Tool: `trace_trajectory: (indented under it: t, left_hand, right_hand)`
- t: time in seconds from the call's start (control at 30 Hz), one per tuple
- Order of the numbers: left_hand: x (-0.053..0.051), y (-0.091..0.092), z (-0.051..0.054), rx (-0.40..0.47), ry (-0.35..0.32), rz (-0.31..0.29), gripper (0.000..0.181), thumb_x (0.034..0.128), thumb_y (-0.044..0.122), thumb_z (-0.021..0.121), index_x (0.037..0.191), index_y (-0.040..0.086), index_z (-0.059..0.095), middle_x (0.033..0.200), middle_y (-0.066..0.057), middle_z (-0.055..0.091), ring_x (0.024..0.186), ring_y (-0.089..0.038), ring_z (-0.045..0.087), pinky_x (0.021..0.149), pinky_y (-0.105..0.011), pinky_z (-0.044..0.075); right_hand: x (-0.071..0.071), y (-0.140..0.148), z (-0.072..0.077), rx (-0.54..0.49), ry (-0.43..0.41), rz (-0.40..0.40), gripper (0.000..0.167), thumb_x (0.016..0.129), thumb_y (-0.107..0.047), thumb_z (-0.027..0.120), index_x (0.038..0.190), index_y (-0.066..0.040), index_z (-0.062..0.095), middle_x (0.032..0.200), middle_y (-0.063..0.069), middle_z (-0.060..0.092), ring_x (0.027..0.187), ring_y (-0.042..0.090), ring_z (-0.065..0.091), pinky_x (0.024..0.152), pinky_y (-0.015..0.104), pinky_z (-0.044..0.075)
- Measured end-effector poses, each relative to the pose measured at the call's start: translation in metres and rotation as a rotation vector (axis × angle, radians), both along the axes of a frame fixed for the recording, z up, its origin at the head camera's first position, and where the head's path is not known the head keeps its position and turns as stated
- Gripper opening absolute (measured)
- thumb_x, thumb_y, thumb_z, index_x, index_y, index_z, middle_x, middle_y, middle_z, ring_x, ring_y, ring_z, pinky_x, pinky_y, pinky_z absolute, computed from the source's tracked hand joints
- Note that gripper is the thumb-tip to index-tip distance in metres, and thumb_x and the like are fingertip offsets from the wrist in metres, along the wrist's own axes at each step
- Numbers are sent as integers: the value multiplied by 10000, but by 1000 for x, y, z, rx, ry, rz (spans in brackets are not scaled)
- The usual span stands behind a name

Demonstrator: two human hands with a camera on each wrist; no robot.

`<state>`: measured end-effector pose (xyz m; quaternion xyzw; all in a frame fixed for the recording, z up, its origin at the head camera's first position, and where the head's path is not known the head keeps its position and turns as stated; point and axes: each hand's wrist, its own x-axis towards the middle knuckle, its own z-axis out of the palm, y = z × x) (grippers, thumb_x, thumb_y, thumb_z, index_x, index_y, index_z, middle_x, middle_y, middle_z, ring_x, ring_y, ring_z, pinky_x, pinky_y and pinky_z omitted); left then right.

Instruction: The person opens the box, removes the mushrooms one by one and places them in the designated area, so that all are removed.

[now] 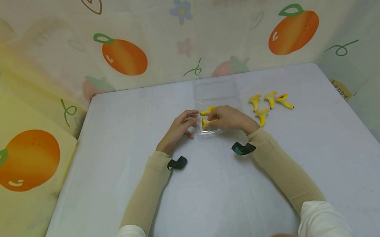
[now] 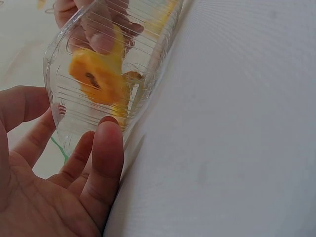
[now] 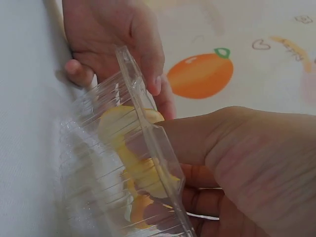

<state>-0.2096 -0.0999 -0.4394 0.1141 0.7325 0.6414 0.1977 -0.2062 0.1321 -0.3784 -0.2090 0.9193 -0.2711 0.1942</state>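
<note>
In the head view a clear plastic clamshell box [image 1: 209, 132] lies on the table with its lid [image 1: 215, 87] folded back. My right hand [image 1: 229, 117] reaches into it and pinches a yellow trumpet-shaped mushroom [image 1: 204, 124] with an orange mouth, low in the box. A second yellow mushroom [image 1: 205, 113] lies behind it, partly covered by that hand. At the box's left end is my left hand [image 1: 177, 129], its fingers spread and loosely bent. The left wrist view shows its fingertips [image 2: 107, 136] touching the outside of the clear wall.
Right of the box lie several more yellow mushrooms, one nearest the front [image 1: 262, 117] and one farthest right [image 1: 285, 101]. A white cloth covers the table [image 1: 212, 195]. A printed fabric curtain [image 1: 160, 20] hangs along the back edge.
</note>
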Motion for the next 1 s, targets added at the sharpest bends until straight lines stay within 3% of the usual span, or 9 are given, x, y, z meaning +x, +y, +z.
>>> trace_trajectory:
  t: [0.2,0.47,0.83,1.0]
  left_hand:
    - [1,-1,1,3,6,1,413,989,180,567,1402,197,569,1423,-78,529,985,-182,634,543,-257,540]
    - [1,-2,2,-4,11,0,412,989,184,565,1400,191,568,1421,-92,529,989,-187,636,547,-256,544]
    - [2,-3,5,9,18,3,412,992,169,563,1404,179,565,1425,-106,524,1010,-198,624,540,-251,538]
    - [1,-1,2,15,10,-11,409,997,170,562,1406,179,560,1426,-101,514,1000,-185,622,542,-249,537]
  right_hand:
    - [0,0,4,-14,11,-1,302,950,-269,682,1164,-58,710,1121,86,701,996,242,608,905,387,524]
    - [0,2,7,-69,25,49,244,931,-249,709,1095,-68,719,983,59,683,856,196,566,748,299,477]
    - [-2,4,10,-121,54,48,233,926,-243,726,1079,-69,706,1051,69,694,950,224,583,871,361,497]
    - [0,9,8,-135,40,19,241,930,-255,718,1093,-77,710,1047,64,689,937,220,570,838,342,488]
